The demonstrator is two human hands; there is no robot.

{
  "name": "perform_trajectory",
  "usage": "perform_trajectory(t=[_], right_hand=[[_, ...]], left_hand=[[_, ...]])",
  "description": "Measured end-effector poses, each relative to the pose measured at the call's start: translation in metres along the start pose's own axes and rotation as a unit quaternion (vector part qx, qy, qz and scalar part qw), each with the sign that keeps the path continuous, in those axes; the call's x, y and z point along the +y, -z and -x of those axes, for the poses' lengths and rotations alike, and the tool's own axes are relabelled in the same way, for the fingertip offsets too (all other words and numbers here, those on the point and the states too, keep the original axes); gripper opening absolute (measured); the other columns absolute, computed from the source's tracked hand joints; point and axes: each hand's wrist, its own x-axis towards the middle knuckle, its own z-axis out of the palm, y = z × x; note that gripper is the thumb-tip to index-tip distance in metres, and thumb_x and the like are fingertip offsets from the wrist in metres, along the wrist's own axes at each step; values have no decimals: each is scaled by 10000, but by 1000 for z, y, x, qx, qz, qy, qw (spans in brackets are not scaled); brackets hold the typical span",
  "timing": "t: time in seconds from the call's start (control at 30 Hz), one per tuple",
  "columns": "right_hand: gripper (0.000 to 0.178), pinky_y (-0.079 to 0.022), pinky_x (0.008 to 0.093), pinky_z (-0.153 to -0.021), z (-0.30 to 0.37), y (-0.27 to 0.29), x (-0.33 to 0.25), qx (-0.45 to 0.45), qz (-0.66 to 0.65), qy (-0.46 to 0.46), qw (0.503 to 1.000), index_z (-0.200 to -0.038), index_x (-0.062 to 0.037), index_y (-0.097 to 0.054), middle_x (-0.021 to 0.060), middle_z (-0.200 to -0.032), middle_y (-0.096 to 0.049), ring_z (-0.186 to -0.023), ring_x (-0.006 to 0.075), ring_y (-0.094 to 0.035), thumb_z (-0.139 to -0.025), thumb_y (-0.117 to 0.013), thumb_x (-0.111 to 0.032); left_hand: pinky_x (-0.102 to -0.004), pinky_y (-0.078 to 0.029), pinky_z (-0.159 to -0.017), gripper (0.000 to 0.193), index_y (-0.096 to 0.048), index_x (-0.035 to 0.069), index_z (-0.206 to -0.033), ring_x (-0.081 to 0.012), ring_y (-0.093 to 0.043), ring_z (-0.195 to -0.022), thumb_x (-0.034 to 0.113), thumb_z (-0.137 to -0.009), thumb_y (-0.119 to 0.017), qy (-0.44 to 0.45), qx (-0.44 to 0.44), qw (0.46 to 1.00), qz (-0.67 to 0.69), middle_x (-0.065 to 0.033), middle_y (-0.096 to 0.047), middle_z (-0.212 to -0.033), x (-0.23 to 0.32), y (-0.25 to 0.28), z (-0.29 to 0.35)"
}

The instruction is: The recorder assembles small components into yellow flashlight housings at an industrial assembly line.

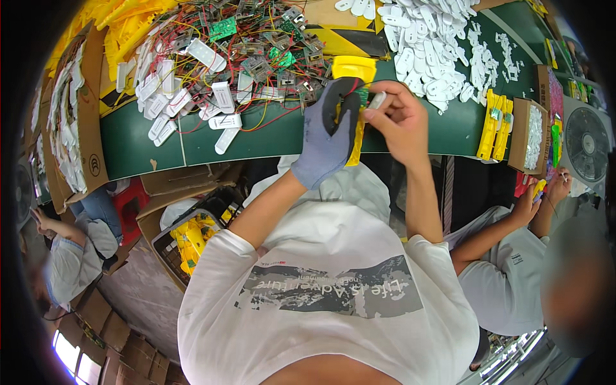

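In a grey glove with a dark palm, my left hand is closed around a long yellow plastic housing just above the near edge of the table. A bit of green circuit board and a red wire show at the housing, between my hands. Bare, my right hand pinches a small white plastic piece beside the housing. My fingers partly hide that piece, and the glove covers much of the housing.
Wired circuit boards and white plastic cases heap up at the left. White covers lie at the far right, near yellow housings and a cardboard box. Below stands a crate. A co-worker's hand holds a yellow part.
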Motion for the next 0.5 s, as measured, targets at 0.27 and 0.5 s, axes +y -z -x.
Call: perform_trajectory(t=[0.27,0.5], right_hand=[[451,-438,200,-659,10,-17,15,45,-71,10,996,-1165,19,-505,32,-834,-553,-720,76,-530,-740,-636,94],[417,-440,199,-649,14,-24,14,47,-27,70,996,-1148,18,-569,131,-1143,-528,-776,86,-525,-748,-605,127]], left_hand=[[-305,-458,-704,249,-514,8,-1089,-215,-582,-782,54,-845,-493,-58,27,997,-50,-133,-583,-932,1,3,-2],[-363,-465,-662,198,-442,9,-1069,-303,-584,-765,90,-889,-444,-78,32,987,-135,-178,-551,-907,8,1,-2]])
